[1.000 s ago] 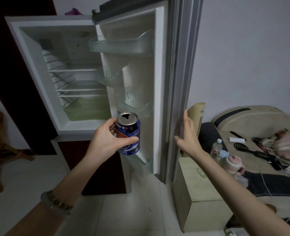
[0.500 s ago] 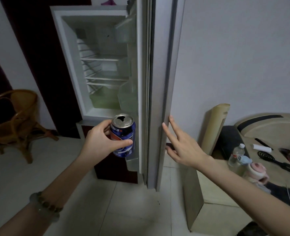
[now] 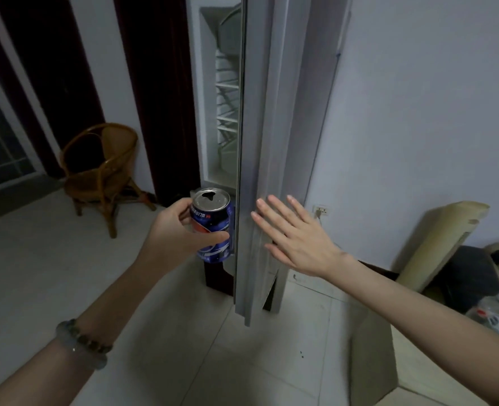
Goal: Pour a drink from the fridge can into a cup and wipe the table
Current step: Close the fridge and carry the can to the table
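My left hand [image 3: 174,231] grips a blue drink can [image 3: 212,227] upright, its silver top open, just left of the fridge door's edge. The grey fridge door [image 3: 267,136] stands nearly edge-on to me, leaving a narrow gap onto the white fridge interior [image 3: 223,112] with its wire shelves. My right hand [image 3: 293,234] lies flat with straight fingers against the door's outer face, at can height. No cup is in view.
A wicker chair [image 3: 102,171] stands on the tiled floor at left, by dark curtains. At right are a low beige cabinet [image 3: 389,361], a leaning beige panel [image 3: 441,241], a wall socket [image 3: 323,210] and a plastic bottle [image 3: 488,307].
The fridge door has swung far toward shut under my right hand, hiding most of the interior. The can stays in my left hand, and my view has turned left.
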A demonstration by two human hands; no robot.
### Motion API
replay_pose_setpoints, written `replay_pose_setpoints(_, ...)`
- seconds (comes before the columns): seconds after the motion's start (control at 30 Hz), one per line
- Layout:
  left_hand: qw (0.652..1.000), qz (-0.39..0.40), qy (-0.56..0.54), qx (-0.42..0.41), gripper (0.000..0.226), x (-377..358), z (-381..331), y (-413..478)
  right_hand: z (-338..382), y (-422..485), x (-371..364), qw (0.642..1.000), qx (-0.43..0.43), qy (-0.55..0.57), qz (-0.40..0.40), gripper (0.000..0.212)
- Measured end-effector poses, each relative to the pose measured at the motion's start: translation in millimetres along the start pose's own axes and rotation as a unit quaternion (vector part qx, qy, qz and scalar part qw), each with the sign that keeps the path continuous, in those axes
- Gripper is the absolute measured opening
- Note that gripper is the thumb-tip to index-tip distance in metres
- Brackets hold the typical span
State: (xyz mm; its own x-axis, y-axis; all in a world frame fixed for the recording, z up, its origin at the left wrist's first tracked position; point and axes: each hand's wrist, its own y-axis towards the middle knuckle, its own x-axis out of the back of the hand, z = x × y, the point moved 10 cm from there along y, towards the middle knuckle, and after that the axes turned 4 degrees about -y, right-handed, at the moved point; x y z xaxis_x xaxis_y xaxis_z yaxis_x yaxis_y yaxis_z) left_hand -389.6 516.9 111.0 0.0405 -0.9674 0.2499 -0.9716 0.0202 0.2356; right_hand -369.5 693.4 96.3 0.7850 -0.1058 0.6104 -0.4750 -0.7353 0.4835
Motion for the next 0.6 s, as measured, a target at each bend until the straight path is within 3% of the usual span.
replay_pose_setpoints(0.17,0.999,-0.028,0.026,0.005,0.06,56,22,30,26,62,-23,1.0,0.004,-0.01,-0.023,0.06)
replay_pose_setpoints(0.4,0.993,-0.021,0.098,-0.057,0.062,125,45,92,51,154,-64,0.999,0.0,-0.013,-0.041,0.059)
replay_pose_setpoints(0.6,0.997,0.001,0.064,-0.044,0.068,177,70,149,62,231,-113,0.998,-0.029,-0.046,-0.032,0.056)
